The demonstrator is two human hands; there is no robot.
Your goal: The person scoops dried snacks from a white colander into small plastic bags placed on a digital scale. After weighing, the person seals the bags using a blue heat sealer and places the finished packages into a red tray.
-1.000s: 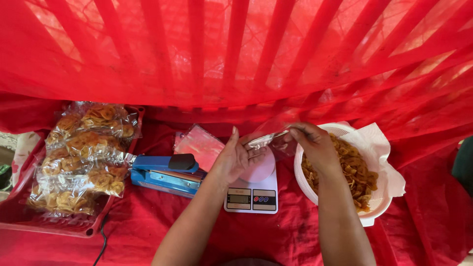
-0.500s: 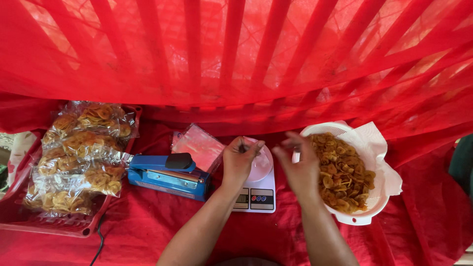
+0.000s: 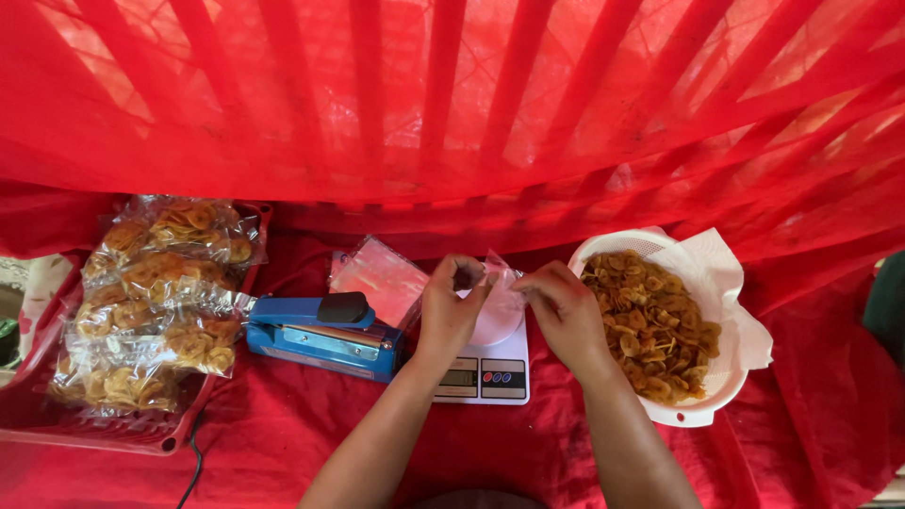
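A clear plastic bag (image 3: 501, 287) is pinched between left hand (image 3: 451, 306) and right hand (image 3: 564, 311), over the scale (image 3: 490, 363).

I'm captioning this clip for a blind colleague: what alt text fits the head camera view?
Two bare hands, left hand and right hand, pinch a small clear plastic bag above a white digital scale on a red cloth. A white basket of fried chips sits right; a blue heat sealer and packed chip bags left.
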